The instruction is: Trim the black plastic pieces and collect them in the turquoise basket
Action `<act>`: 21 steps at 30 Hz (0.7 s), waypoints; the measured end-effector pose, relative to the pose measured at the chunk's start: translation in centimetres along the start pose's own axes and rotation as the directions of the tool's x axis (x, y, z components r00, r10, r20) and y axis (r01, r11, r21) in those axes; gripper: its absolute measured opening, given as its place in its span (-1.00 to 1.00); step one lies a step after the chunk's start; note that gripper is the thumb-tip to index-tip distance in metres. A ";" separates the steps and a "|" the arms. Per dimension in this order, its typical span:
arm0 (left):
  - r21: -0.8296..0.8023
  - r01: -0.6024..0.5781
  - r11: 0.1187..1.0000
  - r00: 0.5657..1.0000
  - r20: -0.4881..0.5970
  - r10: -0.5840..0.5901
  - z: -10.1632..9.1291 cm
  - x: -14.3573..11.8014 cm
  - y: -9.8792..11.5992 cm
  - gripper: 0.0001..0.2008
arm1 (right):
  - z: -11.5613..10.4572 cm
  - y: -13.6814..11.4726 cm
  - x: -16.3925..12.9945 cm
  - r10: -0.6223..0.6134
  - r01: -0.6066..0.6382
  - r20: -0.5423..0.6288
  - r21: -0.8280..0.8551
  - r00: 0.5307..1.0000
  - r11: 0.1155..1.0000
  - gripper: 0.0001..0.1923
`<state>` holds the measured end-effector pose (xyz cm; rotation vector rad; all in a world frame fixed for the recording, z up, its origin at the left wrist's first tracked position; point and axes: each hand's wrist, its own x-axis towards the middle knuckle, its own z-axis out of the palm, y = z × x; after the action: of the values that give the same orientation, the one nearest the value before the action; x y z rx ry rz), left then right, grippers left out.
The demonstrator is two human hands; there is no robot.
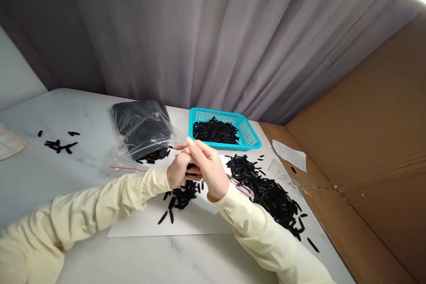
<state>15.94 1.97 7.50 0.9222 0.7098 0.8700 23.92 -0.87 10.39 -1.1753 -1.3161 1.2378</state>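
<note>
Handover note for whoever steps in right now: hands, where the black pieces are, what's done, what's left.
Left hand and right hand: pressed together over the white sheet, fingers closed around a small black piece, mostly hidden.
Pieces: small pile on the sheet under the hands; large loose heap to the right; some in the teal basket; a clear bag of them behind; a few strays far left.
Done: the basket holds a shallow layer.
Left: the heap, small pile and bag are all outside the basket.
</note>
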 end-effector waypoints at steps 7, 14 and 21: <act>0.044 -0.201 0.979 0.950 -0.235 0.205 2.3 0.0 -2.2 -0.69 | 0.1 1.7 1.5 -0.050 0.076 -0.325 0.066 0.944 0.995 -0.50; 0.270 -0.267 0.925 0.918 -0.222 0.329 0.8 0.4 -4.7 -0.74 | 0.0 5.5 1.5 -0.025 0.108 -0.412 0.179 0.911 0.978 -0.54; 0.403 -0.331 0.853 0.911 -0.101 0.401 0.4 0.5 -4.8 -0.80 | -0.1 5.8 1.1 -0.073 0.180 -0.457 0.196 0.886 0.964 -0.67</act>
<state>18.04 0.72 3.31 1.3688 0.8949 1.1934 24.18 0.41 4.64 -1.1007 -0.8618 0.9233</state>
